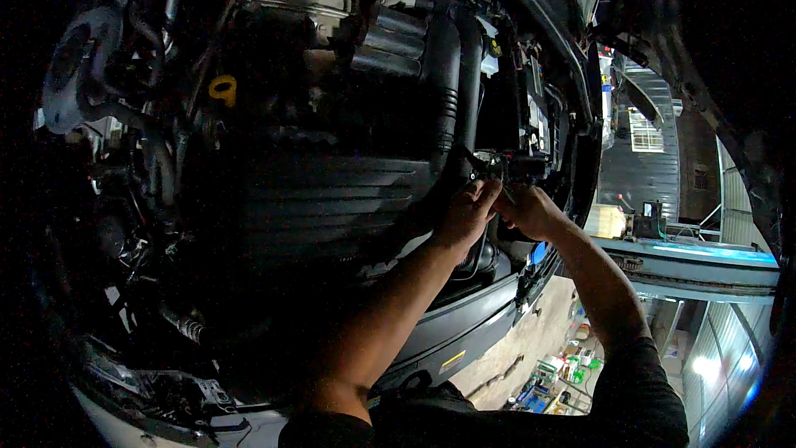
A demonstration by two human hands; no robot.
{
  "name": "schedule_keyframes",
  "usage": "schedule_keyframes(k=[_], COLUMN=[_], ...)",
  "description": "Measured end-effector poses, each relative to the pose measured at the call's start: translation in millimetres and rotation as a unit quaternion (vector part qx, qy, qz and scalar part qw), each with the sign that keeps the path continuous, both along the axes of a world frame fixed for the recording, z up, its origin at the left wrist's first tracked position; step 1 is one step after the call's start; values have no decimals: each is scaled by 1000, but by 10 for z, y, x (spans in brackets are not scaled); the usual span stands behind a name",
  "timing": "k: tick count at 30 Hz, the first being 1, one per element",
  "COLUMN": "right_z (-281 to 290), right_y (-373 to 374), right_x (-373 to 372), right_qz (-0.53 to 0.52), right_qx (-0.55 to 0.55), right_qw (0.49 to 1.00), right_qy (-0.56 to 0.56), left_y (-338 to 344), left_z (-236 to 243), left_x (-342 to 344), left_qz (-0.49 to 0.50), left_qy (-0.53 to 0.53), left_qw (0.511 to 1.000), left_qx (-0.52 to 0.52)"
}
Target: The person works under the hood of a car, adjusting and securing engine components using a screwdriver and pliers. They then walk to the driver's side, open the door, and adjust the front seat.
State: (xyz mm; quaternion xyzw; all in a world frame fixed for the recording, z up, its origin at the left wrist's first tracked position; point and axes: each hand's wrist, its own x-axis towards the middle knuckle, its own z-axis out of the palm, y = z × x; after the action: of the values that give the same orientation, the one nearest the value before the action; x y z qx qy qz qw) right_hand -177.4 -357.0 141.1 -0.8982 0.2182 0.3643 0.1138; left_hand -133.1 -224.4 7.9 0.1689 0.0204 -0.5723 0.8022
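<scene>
Both my hands reach into a car's engine bay, close together beside the black engine cover (pixel 332 199). My left hand (pixel 471 214) has its thumb and fingers pressed together at a small dark part with light metallic spots (pixel 491 169), by the lower end of a thick black ribbed hose (pixel 448 91). My right hand (pixel 531 212) curls its fingers just to the right of the left one, at the same spot. What either hand grips is too dark and too covered by fingers to name. A dark box-like part (pixel 527 168) lies just beyond the right hand.
A yellow dipstick ring (pixel 222 90) stands at the left of the engine. A blue cap (pixel 539 252) sits below my right hand. The car's front panel (pixel 464 333) runs beneath my forearms. Bottles and tools (pixel 551 382) lie on the floor; a blue-grey lift beam (pixel 696 268) stands at the right.
</scene>
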Motion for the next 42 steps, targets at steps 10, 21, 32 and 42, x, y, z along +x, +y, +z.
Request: schedule_keyframes(k=[10,21,32,42], right_z=[-56,205,162,69], right_y=[-72,56,106,-42], right_x=[-119,186,95,-35], right_qz=[27,-77,9,129], right_qx=[53,58,17,3], right_qw=[993,995,997,978], right_qy=[-98,1,-79,-161], left_y=[93,44,90,57], left_z=[227,121,167,171], left_x=[86,158,200,205], left_qz=[27,-31,-21,5], left_qy=[-19,-17,-57,-4], left_qw=[999,999,998,1000], left_qx=[31,6,27,-13])
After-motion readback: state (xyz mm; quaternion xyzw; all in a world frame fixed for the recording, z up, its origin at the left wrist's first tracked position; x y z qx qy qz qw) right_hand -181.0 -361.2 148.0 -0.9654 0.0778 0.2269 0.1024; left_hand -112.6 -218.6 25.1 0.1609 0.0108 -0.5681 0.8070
